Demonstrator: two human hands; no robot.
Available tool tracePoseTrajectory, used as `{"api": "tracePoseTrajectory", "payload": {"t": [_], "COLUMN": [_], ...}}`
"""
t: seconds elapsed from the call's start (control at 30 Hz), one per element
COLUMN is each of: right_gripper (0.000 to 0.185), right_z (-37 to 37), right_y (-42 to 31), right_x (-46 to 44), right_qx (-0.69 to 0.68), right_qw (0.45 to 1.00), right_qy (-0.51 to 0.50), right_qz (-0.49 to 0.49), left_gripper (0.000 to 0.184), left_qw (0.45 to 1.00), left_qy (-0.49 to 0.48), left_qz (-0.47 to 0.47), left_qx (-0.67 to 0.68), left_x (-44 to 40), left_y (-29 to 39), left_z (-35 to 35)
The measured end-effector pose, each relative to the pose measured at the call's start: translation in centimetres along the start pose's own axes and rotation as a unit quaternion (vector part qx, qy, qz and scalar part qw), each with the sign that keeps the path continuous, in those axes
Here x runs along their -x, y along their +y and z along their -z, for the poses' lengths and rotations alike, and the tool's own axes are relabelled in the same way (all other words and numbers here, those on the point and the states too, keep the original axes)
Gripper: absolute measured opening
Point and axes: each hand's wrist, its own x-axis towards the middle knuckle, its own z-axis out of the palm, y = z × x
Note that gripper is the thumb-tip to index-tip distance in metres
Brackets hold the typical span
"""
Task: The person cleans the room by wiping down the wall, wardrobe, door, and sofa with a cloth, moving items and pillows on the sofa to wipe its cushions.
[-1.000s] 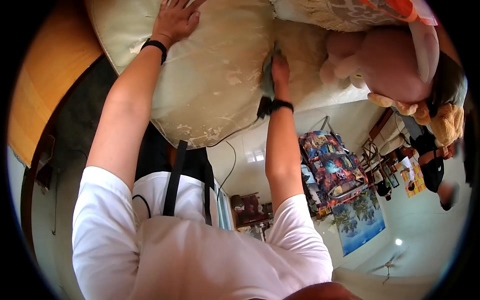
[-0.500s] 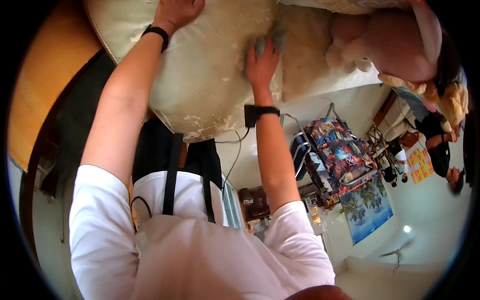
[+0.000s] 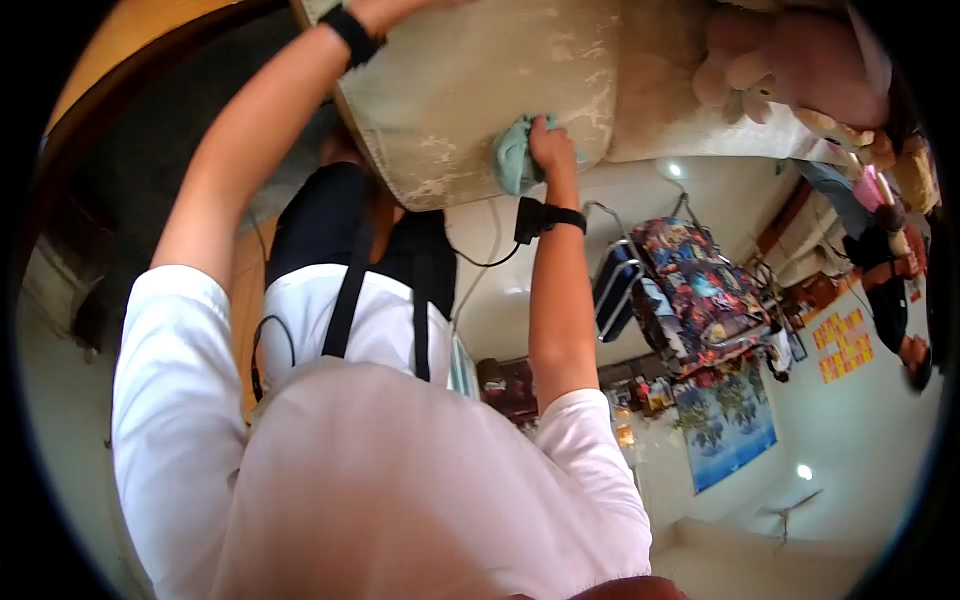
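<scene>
A crumpled light green cloth (image 3: 515, 160) is gripped in my right hand (image 3: 553, 150), whose fingers are closed over it. The cloth presses on the front part of a worn, cream-coloured padded seat (image 3: 470, 90), close to peeling, cracked patches. My left hand (image 3: 400, 8) is at the top edge of the view, over the far left part of the seat. Only part of it shows; what I see of it is stretched out, with nothing visible in it. Each wrist wears a black band, and a cable runs from the right one.
Stuffed toys, including a large pink one (image 3: 825, 75), lie on the seat's right side. A folding chair with a colourful patterned cover (image 3: 700, 290) stands behind on the right. Another person in dark clothes (image 3: 885, 300) is at the far right. A wooden curved edge (image 3: 140, 45) lies upper left.
My right hand has come nearer to me with the cloth, towards the seat's front edge. My left hand has moved up, partly out of view. The view has shifted.
</scene>
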Motion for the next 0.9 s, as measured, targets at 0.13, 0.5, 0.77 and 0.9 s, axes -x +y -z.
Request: {"api": "tracePoseTrajectory", "payload": {"t": [0.13,0.5,0.77,0.9], "right_gripper": [0.076,0.058,0.057,0.06], "right_z": [0.2,-3.9,2.3,3.9], "right_y": [-6.0,-5.8,9.5,13.7], "right_x": [1.9,0.4,-3.0,-4.2], "right_qx": [-0.252,-0.31,-0.21,-0.232], "right_qw": [0.946,0.879,0.934,0.937], "right_qy": [-0.039,-0.017,0.064,0.094], "right_qz": [0.201,0.361,0.282,0.243], "left_gripper": [0.075,0.093,0.084,0.076], "left_qw": [0.957,0.99,0.987,0.99], "left_qy": [-0.141,-0.044,-0.061,-0.023], "left_qz": [-0.033,0.135,0.148,0.139], "left_qx": [0.252,-0.002,0.004,0.022], "left_x": [10.5,17.9,16.0,15.4], "left_y": [5.6,16.4,29.5,28.1], "left_z": [1.2,-5.1,-12.6,-13.6]}}
